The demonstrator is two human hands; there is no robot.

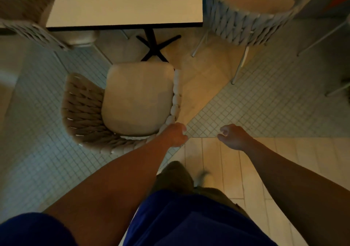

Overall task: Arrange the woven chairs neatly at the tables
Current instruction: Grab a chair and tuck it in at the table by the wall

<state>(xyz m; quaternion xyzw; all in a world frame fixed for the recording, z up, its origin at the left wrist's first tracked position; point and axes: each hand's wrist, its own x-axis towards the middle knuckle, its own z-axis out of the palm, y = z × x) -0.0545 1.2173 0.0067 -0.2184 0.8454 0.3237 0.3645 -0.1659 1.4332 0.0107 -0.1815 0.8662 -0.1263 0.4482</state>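
My left hand (175, 135) curled on woven chair (117, 111) rim, nearer; right hand (233, 136) loosely curled, empty; worktop (125, 5) ahead.

Between the beige woven chair with a cream cushion (121, 105) and the grey-blue woven chair (244, 18) lies an open strip of floor. The white square table (125, 3) and its black cross-shaped base (155, 45) block the way ahead of the beige chair.
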